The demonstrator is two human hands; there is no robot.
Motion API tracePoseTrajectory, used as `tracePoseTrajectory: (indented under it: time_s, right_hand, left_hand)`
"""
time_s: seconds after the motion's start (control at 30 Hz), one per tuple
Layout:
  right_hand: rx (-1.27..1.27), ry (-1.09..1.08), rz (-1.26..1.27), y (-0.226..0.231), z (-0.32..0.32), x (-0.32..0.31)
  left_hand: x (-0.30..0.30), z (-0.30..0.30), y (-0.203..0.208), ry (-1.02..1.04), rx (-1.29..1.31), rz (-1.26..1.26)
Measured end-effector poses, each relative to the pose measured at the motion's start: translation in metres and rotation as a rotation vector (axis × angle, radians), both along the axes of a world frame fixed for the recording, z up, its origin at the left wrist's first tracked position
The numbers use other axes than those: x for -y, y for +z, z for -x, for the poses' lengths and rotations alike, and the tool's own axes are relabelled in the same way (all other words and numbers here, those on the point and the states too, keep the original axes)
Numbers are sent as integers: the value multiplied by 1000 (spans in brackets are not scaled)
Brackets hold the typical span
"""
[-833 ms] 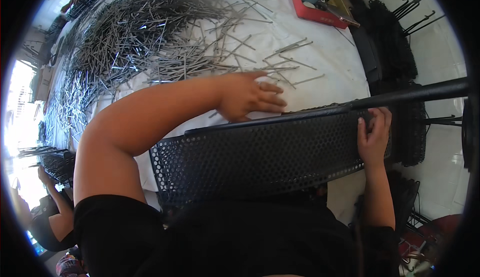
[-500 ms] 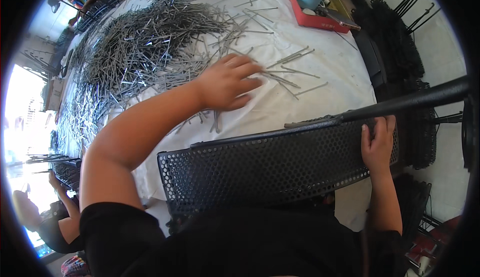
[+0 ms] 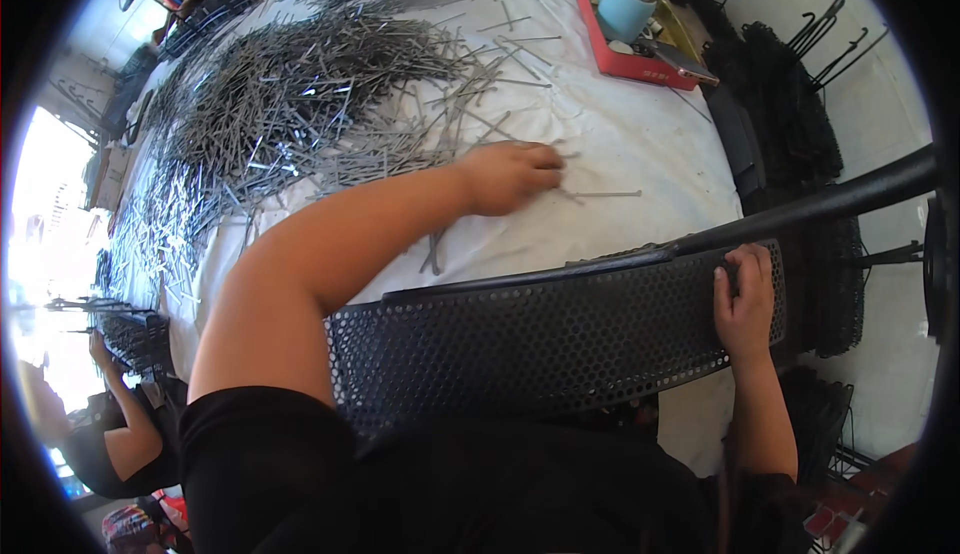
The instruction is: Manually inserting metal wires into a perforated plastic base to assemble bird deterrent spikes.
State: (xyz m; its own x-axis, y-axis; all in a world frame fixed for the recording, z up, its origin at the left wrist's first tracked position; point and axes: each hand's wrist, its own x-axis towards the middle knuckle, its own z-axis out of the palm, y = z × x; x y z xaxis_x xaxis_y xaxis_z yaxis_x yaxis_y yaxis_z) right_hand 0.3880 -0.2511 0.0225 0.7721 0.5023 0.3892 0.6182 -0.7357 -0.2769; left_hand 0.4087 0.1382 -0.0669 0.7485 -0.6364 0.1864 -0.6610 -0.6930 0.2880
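A dark perforated metal panel (image 3: 540,339), curved and long, lies across in front of me, with a black bar (image 3: 810,206) along its far edge. My right hand (image 3: 745,304) grips the panel near its right end, fingers curled on its upper part. On the white cloth beyond, my left hand (image 3: 515,178) is blurred, its fingers curled down on a few thin metal rods; blurred rod ends stick out past the fingers. A single rod (image 3: 610,194) lies just right of that hand. Behind it spreads a large pile of similar rods (image 3: 290,94).
A red tray (image 3: 640,66) with a light blue mug (image 3: 627,6) and a phone (image 3: 682,62) stands at the far right of the table. Black metal parts (image 3: 780,104) are stacked along the right wall. Other people (image 3: 125,424) work at the left and far left.
My left hand has moved right and slightly nearer, its spread fingers now curled. Several loose rods there have been drawn together under it. My right hand keeps its hold on the panel.
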Motion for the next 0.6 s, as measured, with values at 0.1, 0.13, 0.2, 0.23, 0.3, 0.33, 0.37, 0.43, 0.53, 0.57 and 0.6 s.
tracePoseTrajectory:
  time_s: [0.1,0.13,0.2,0.23,0.3,0.33,0.37,0.43,0.53,0.57,0.6]
  right_hand:
    - [21,40,3,0,-4,-1]
    - [20,33,4,-1,-4,1]
    - [3,22,8,-3,-2,2]
    - [-8,-6,16,-2,-2,4]
    - [-26,1,1,-5,-2,4]
    - [-13,-4,14,-5,-2,3]
    - [-1,-1,21,-5,-1,0]
    - [-4,11,27,-3,0,1]
    - [-31,11,27,-6,-1,4]
    - [-55,-6,19,-7,0,5]
    - [-59,0,19,-7,0,6]
  left_hand:
    - [-73,53,17,112,-2,-121]
    - [-90,67,24,134,-6,-177]
    - [-112,91,42,193,15,-300]
    - [-116,105,52,213,78,-278]
    - [-125,131,79,294,205,-186]
    - [-133,146,85,468,151,-33]
    - [-145,166,92,648,97,114]
    - [-181,204,92,875,42,213]
    - [-191,251,89,989,-160,-263]
    - [-182,262,89,997,-290,-390]
    - [-178,265,87,955,-384,-519]
